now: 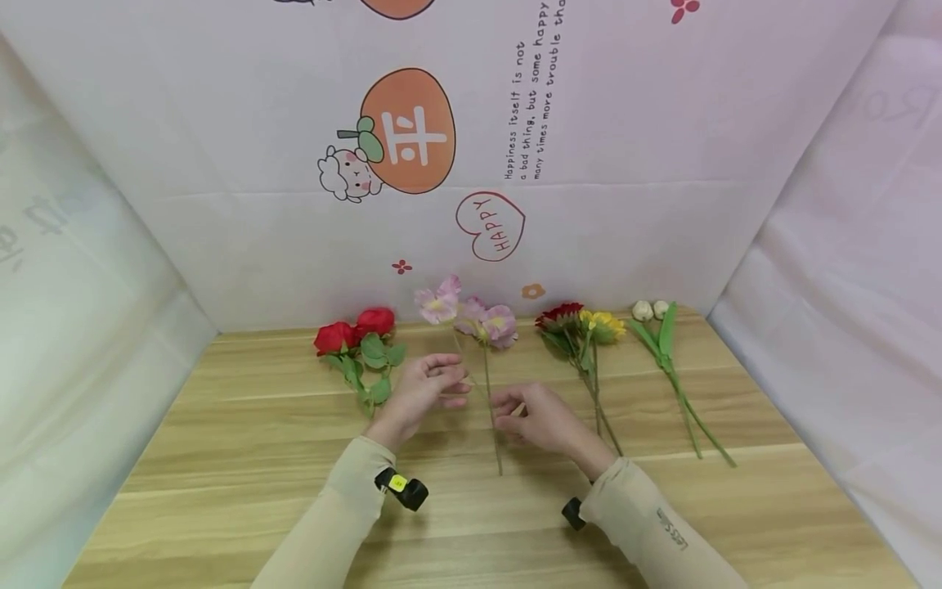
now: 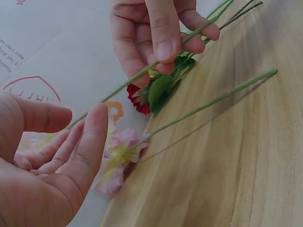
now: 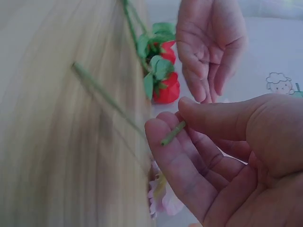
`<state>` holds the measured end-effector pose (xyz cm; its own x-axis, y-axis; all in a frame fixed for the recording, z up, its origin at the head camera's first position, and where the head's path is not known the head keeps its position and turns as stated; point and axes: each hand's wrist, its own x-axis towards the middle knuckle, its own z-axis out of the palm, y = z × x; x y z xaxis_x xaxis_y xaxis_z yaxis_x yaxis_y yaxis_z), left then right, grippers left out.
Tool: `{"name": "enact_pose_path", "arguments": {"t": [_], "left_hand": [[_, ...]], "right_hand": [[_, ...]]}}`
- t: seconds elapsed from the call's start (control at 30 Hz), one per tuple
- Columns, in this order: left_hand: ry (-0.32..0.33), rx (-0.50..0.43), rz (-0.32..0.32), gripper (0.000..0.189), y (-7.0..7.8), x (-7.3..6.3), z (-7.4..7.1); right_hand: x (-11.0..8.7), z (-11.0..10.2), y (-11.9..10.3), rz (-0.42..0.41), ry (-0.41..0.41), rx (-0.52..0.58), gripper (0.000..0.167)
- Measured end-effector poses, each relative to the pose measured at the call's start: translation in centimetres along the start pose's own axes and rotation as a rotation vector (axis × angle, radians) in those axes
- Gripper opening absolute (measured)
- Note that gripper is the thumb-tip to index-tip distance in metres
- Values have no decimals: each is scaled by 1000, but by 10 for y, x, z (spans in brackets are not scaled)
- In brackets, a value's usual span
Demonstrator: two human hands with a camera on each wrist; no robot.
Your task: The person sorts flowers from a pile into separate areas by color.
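Note:
My right hand (image 1: 540,417) pinches the lower end of a green stem (image 3: 173,133) between thumb and fingers. That stem belongs to a pink flower (image 1: 437,305), whose head is up at the back of the table. My left hand (image 1: 423,393) is to the left, fingers loosely spread around the stem; in the left wrist view the stem (image 2: 128,82) passes behind its fingers, and no grip shows. A second pink flower (image 1: 500,325) lies on the table between the hands, its stem (image 2: 213,101) pointing toward the front.
Red roses (image 1: 336,338) with green leaves lie on the left of the wooden table (image 1: 243,458). To the right are a dark red flower (image 1: 561,317), a yellow flower (image 1: 603,325) and white tulips (image 1: 643,310) on long stems. A printed cloth (image 1: 625,164) hangs behind.

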<state>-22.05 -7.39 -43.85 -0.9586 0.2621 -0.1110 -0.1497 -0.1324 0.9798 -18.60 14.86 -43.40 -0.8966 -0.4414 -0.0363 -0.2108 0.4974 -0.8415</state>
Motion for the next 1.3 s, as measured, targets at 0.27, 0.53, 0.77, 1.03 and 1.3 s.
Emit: {"name": "enact_pose_path", "arguments": {"t": [0.27, 0.53, 0.77, 1.03, 1.3], "left_hand": [[-7, 56, -23, 47, -12, 8, 5], [24, 132, -6, 47, -24, 13, 7], [-8, 181, -3, 49, -34, 19, 7], [-71, 195, -46, 49, -41, 20, 9], [-91, 184, -84, 47, -41, 18, 11]], "right_hand": [[3, 2, 11, 65, 31, -52, 23], [3, 9, 21, 65, 42, -160, 20], [8, 15, 24, 3, 22, -280, 31], [16, 21, 22, 13, 4, -345, 43], [19, 26, 19, 7, -15, -321, 44]]}}
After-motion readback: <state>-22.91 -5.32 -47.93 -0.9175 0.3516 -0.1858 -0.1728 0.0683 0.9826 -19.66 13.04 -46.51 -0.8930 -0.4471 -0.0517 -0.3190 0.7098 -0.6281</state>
